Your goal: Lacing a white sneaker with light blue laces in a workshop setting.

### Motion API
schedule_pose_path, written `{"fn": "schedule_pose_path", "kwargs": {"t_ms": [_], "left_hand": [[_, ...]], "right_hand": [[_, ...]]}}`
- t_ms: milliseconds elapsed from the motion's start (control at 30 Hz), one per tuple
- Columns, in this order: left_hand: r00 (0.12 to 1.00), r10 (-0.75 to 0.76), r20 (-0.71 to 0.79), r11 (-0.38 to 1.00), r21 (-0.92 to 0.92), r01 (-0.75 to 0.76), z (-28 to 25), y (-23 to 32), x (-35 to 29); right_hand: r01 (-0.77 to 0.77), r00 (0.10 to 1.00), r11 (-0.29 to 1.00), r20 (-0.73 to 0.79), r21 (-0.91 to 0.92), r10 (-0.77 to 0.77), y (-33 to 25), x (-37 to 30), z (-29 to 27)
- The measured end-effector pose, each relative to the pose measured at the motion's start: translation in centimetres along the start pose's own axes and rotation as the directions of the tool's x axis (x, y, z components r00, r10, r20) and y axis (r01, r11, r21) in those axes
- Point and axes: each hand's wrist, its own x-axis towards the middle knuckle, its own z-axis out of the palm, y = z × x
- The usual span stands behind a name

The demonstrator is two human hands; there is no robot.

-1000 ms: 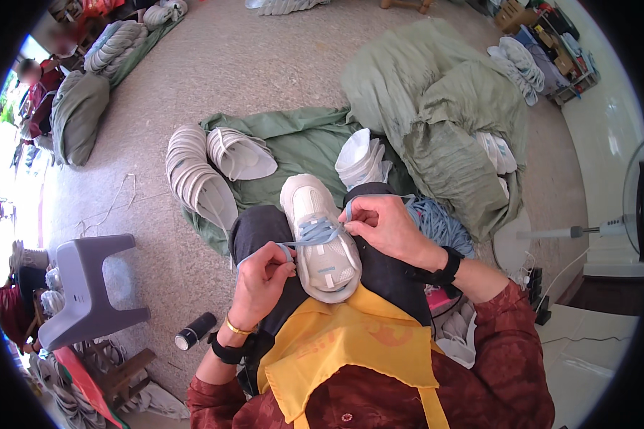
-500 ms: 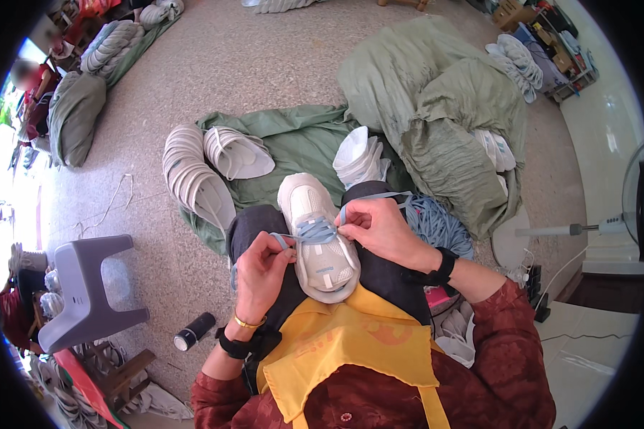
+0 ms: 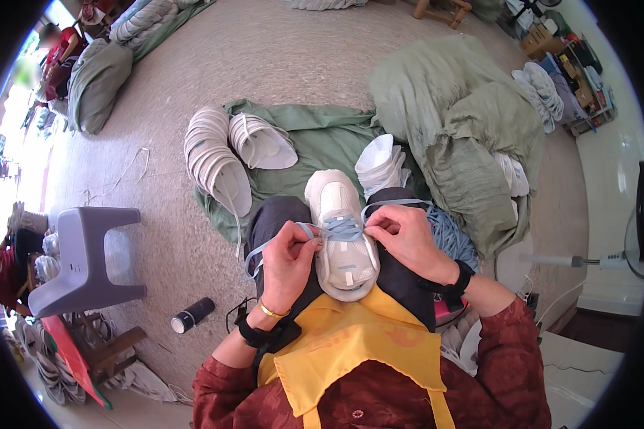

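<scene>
Wrinkled, dull-green cloth [image 3: 454,132] heaps at far right. A yellow fabric apron [image 3: 365,343] drapes nearby. Between dark-trousered knees [image 3: 285,213] lies a rounded white shoe [image 3: 348,261], toe pointing far. Left hand [image 3: 286,259] and right hand [image 3: 408,243] flank it, fingers pinched on flat, pale-blue lace [image 3: 343,229].

The floor [image 3: 286,64] carried a green cloth [image 3: 329,136] mid-frame, a grey stool [image 3: 82,250] at left, and a black cylinder [image 3: 194,314] at lower left.
</scene>
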Motion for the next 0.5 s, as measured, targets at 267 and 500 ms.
{"fn": "schedule_pose_path", "kwargs": {"t_ms": [267, 500], "left_hand": [[0.982, 0.155, -0.108, 0.968, 0.215, -0.129, 0.6, 0.2, -0.1], [0.984, 0.180, -0.015, 0.896, 0.415, -0.158, 0.7, 1.7, -0.2]], "right_hand": [[0.152, 0.988, 0.984, 0.022, -0.096, -0.151, -0.6, -0.7, 0.2], [0.160, 0.984, 0.966, 0.106, -0.205, -0.141, -1.2, -0.6, -0.2]]}}
